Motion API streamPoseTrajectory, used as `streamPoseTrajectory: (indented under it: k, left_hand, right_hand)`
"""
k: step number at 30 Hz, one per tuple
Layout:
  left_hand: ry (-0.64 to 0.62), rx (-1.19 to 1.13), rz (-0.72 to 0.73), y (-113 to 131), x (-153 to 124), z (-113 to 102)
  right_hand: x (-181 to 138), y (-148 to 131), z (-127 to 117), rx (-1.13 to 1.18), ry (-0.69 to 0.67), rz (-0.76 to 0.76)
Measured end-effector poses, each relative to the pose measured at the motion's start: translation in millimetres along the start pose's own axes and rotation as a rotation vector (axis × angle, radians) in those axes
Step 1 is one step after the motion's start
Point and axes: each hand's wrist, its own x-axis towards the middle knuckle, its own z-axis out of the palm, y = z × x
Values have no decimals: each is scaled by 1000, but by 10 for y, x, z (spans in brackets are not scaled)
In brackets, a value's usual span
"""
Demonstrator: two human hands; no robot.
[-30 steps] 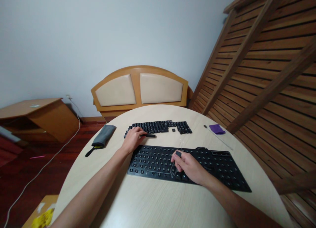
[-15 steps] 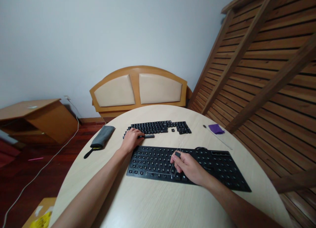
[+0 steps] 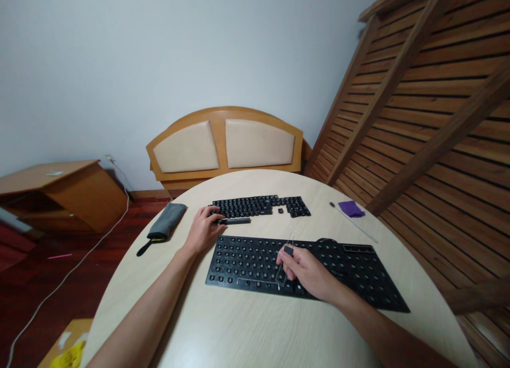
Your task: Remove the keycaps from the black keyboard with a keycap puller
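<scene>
A black keyboard base (image 3: 247,259), stripped of most of its keycaps, lies across the table in front of me. Over its middle, my right hand (image 3: 300,264) is closed around a wire keycap puller (image 3: 288,250) with a dark handle. The puller's thin wire loops stick out above and below the fingers. Farther back lie rows of loose black keycaps (image 3: 243,206). At their left end rests my left hand (image 3: 204,229), fingers curved and apart, its fingertips touching the keycaps there. The long space bar keycap (image 3: 238,221) runs rightward from between its thumb and fingers.
A grey pouch (image 3: 168,222) with a black strap lies at the table's left. At the right are a purple cloth (image 3: 351,208) and a thin stick-like brush (image 3: 353,222). A single keycap (image 3: 280,211) sits apart. Slatted wood panelling (image 3: 430,118) rises beyond the right edge.
My left hand has shifted left along the keycaps, and more of the space bar keycap shows. My right hand stays in place with the keycap puller.
</scene>
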Motion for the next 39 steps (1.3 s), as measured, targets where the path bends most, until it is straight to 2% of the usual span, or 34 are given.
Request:
streamPoseTrajectory:
  k: [9,19,39]
  left_hand:
    - [25,72,10,-3,34,139]
    - [16,-1,-1,10,41,128]
    - [20,19,-29,-18,22,155]
  right_hand:
    - [-1,-7,-1,6,-6,-5]
    - [0,19,8,10,-2,2]
    - [-1,-14,1,11,-2,-9]
